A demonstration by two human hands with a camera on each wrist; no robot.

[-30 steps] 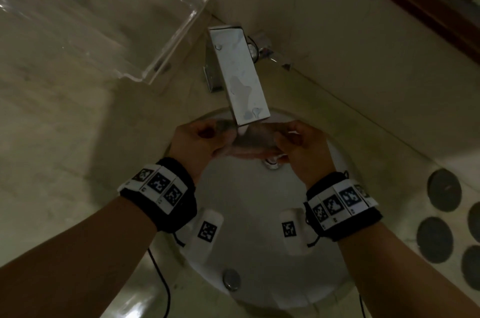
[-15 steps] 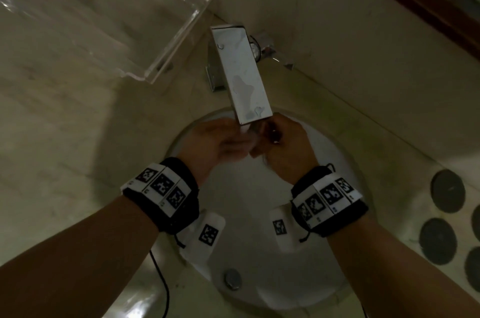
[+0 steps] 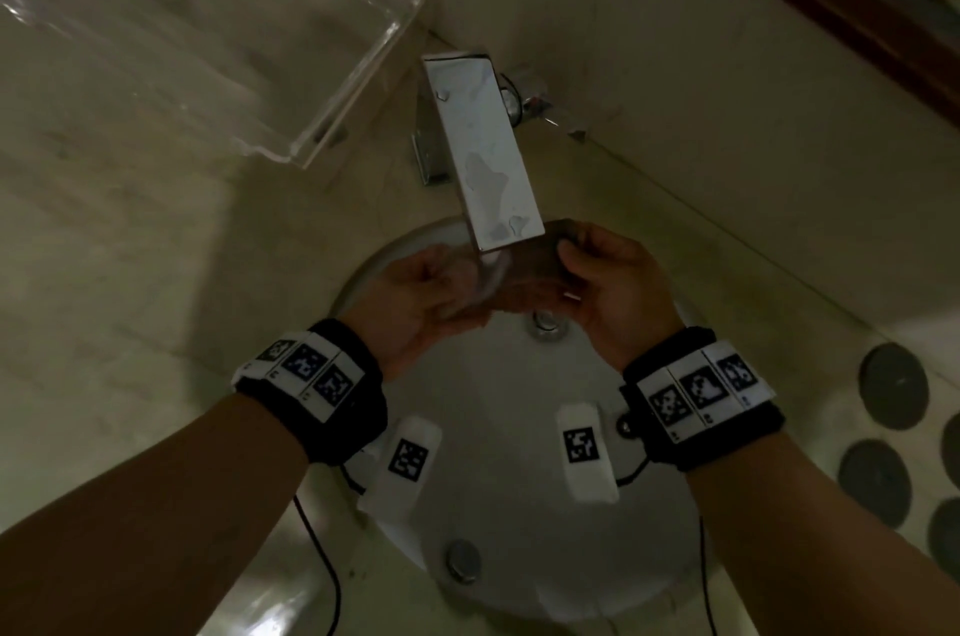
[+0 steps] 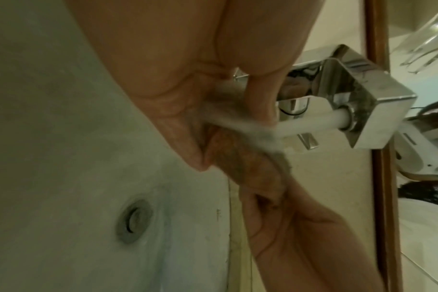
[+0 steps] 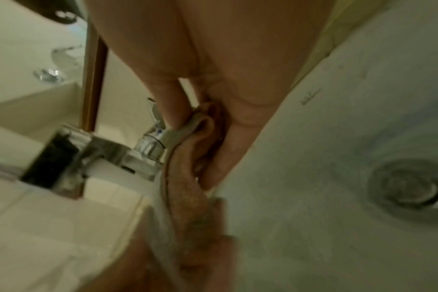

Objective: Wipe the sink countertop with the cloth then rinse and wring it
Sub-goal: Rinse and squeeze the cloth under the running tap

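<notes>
Pale marbled stone formed the countertop [image 3: 130, 282] around a round white sink [image 3: 498, 417], seen from above in dim light. At the back edge of the sink stood a square chrome faucet [image 3: 485, 152], its flat spout reaching out over the basin. A clear plastic tray [image 3: 332, 115] lay on the countertop just left of the faucet, and dark round discs [image 3: 892, 385] were set into the stone well to the right of it. A strip of dark wood frame [image 3: 810, 6] ran along the wall behind the faucet.

Directly under the faucet's outlet a brownish cloth [image 3: 524, 274] was held stretched between two hands, above the sink's drain [image 3: 544, 323]. A white stream of water [image 4: 143, 124] was seen in the left wrist view running from the outlet onto the cloth [image 4: 248, 166].

The left hand [image 3: 415, 302] was placed left of the spout tip, fingers curled and pinching the cloth's left end; the stream struck close by its fingers [image 4: 260, 94]. The right hand [image 3: 613, 292] was placed right of the spout tip, its thumb [image 5: 223, 158] and fingers [image 5: 168, 98] closed on the folded right edge of the cloth [image 5: 188, 197]. Both wrists were wrapped in black bands bearing white square-patterned tags
</notes>
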